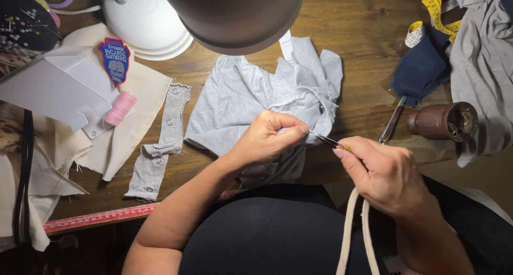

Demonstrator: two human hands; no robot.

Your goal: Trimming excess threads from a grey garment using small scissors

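A small grey knit garment (pixel 240 96) lies crumpled on the wooden table (pixel 352 24). My left hand (pixel 267 138) pinches a fold of its fabric at the right edge. My right hand (pixel 382 173) grips a thin dark tool with a yellow handle, a seam ripper (pixel 332 142), whose tip touches the pinched fabric. A grey strip with metal snaps (pixel 160 141) lies to the left of the garment.
A lamp shade (pixel 235 13) hangs overhead. Scissors (pixel 391 122), a brown cup (pixel 443 121), navy cloth (pixel 422 66), yellow tape measure (pixel 433 13) and grey cloth (pixel 481 66) are right. Cream fabric (pixel 133 93), an embroidered patch (pixel 115 60), pink thread spool (pixel 120 108), pincushion (pixel 24 21) are left.
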